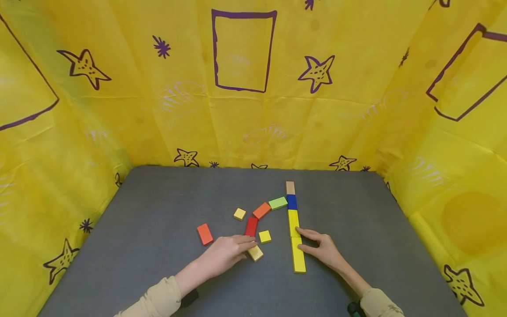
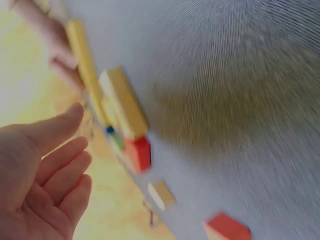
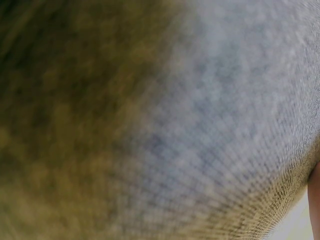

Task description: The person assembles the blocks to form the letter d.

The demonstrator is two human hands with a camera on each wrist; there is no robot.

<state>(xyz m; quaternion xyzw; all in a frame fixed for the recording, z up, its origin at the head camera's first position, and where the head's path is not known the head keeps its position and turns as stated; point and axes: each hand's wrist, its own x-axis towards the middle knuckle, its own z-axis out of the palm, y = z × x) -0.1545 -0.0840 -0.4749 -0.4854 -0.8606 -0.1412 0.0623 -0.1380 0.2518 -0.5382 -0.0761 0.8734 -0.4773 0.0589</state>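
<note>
My left hand (image 1: 227,253) has its fingers extended over the joint between a red block (image 1: 251,226) and a pale wooden block (image 1: 255,253); the left wrist view shows the hand (image 2: 45,185) with relaxed fingers and nothing in its grasp. An orange block (image 1: 262,210) and a green block (image 1: 278,203) continue this curve up to a straight row. In that row lie a tan block (image 1: 290,187), a blue block (image 1: 292,202) and two yellow blocks (image 1: 293,222). Along the row's right side, my right hand (image 1: 325,250) touches the yellow blocks with extended fingertips.
Inside the curve is a small yellow block (image 1: 265,237). A small pale block (image 1: 239,214) and another orange block (image 1: 204,234) lie left of it. The grey table (image 1: 158,198) meets yellow patterned cloth (image 1: 237,123) at the back and sides. The right wrist view is mostly blurred.
</note>
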